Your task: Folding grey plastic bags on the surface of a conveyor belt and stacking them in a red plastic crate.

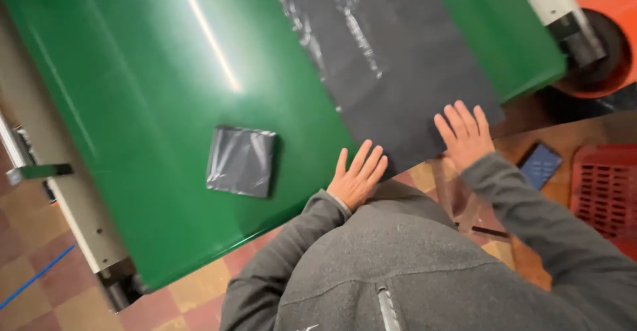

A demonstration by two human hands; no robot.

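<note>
A long sheet of dark grey plastic film (398,59) lies flat along a green conveyor belt (146,72). My left hand (357,177) rests open, palm down, at the near edge of the belt by the sheet's left corner. My right hand (466,134) lies open, fingers spread, on the sheet's near right corner. A folded square of the same dark plastic (241,161) sits on the belt to the left of my left hand, apart from it. Both arms wear grey fleece sleeves.
The belt's metal frame and roller (73,198) run along the left over a checkered tile floor. An orange drum with a black roll (607,39) stands at the upper right. A phone (541,165) and a red plastic crate (607,188) sit on a wooden surface at right.
</note>
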